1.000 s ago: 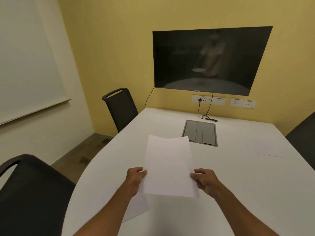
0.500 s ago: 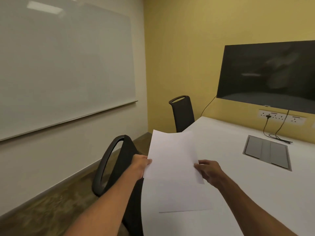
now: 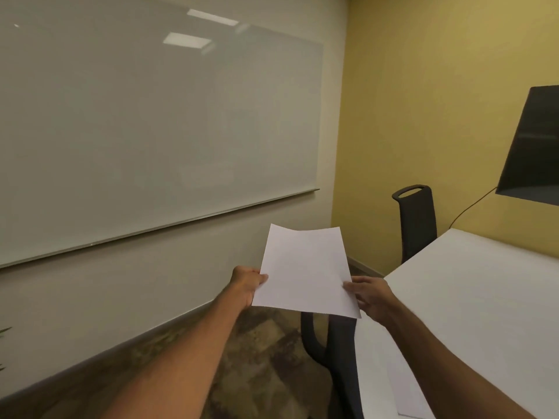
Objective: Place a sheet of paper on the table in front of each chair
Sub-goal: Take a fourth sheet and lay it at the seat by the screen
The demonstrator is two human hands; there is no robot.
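I hold white paper (image 3: 304, 272) in the air, off the left edge of the white table (image 3: 472, 285). My left hand (image 3: 246, 282) grips its left edge and my right hand (image 3: 370, 296) grips its lower right corner. Whether it is one sheet or more I cannot tell. Another white sheet (image 3: 405, 388) lies flat on the table near its left edge, partly behind my right forearm. A black chair (image 3: 332, 349) stands beside that sheet, its top hidden by the held paper. A second black chair (image 3: 417, 222) stands farther along the same side.
A large whiteboard (image 3: 151, 122) covers the left wall. A dark screen (image 3: 535, 152) hangs on the yellow far wall, with a cable (image 3: 472, 207) running down from it. Patterned carpet (image 3: 266, 352) lies between the left wall and the chairs.
My view has swung left, from the table and screen toward the whiteboard wall. The held paper now hangs off the table's left side, above the near chair. Both hands keep their grip.
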